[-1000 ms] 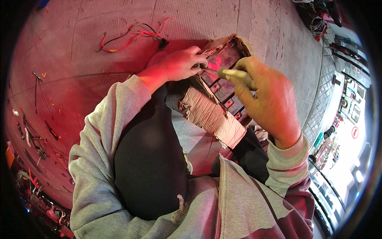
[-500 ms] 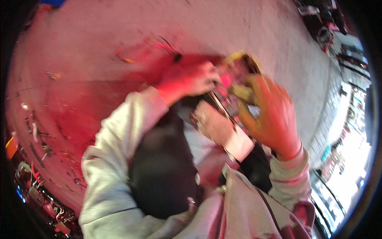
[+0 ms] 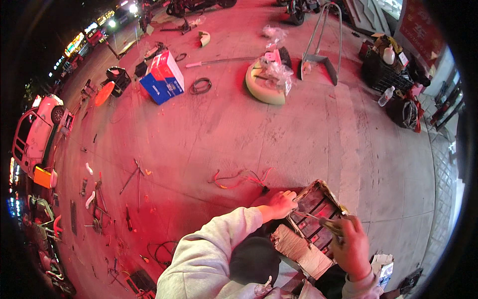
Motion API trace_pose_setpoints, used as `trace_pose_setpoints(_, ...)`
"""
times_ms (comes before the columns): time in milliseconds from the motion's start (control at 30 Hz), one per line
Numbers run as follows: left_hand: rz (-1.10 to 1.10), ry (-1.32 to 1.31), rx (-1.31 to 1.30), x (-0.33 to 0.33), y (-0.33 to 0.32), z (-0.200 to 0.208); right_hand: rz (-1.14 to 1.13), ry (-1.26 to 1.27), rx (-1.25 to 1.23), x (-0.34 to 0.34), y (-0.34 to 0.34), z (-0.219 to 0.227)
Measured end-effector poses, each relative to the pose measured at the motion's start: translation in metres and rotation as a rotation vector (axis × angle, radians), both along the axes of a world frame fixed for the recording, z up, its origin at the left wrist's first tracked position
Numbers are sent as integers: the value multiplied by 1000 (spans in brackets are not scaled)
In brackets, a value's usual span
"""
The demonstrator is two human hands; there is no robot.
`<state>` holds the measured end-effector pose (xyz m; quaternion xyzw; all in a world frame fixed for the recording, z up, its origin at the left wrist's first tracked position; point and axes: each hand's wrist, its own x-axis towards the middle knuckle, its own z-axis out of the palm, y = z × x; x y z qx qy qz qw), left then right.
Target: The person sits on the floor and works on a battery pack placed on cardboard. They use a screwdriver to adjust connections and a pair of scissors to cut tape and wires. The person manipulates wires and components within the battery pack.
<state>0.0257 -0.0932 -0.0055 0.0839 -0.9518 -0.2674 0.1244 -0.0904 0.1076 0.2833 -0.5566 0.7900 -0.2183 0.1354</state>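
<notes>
Low in the view, an opened box-shaped battery pack (image 3: 314, 212) with dark blocks in rows lies tilted in front of me. Its rim is ragged and yellowish. My left hand (image 3: 282, 203) is closed on the pack's left edge. In my right hand (image 3: 352, 244) is a screwdriver (image 3: 331, 225), its thin shaft pointing left across the pack toward my left fingers. Whether its tip touches anything is too small to tell. A torn piece of brown cardboard (image 3: 296, 246) lies along the pack's near side, close to my dark-clothed knee (image 3: 255, 260).
Red wires (image 3: 241, 177) lie just beyond the pack. Hand tools (image 3: 130, 219) and cables are scattered at left. Farther off stand a blue-and-red box (image 3: 164, 79), a round pale cover (image 3: 264, 89), a long-handled dustpan (image 3: 318, 67) and a black crate (image 3: 386, 74).
My view has swung up, so more pavement shows and my hands sit lower in it. The blur has cleared. Both hands stay at the battery pack, the screwdriver now pointing across it.
</notes>
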Motion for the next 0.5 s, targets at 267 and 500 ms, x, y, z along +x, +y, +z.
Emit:
trace_pose_setpoints(267, -161, -126, -562, -20, 12, 24, -489, -462, -428, -24, 92, 0)
trace_pose_setpoints(500, 21, -681, -278, -55, 26, 43, -593, -725, -557, -26, 119, 18)
